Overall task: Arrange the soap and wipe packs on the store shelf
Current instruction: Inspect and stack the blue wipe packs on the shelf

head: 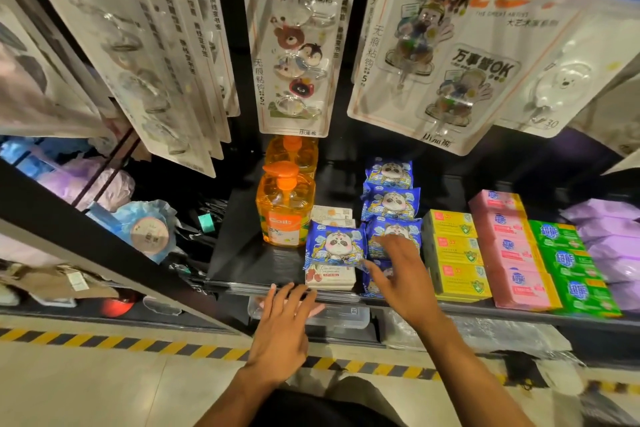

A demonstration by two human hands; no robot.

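Right hand (pixel 401 274) over blue wipe packs (pixel 335 246); left hand (pixel 284 326) at shelf (pixel 242 246) edge.

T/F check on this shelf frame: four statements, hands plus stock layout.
1. The pump bottles are orange. True.
2. The right hand reaches over the green boxes. False: it is over the blue panda packs.
3. The yellow boxes sit between the blue panda packs and the pink boxes. True.
4. The left hand grips a bottle. False: its fingers lie straight at the front edge of the shelf, holding nothing.
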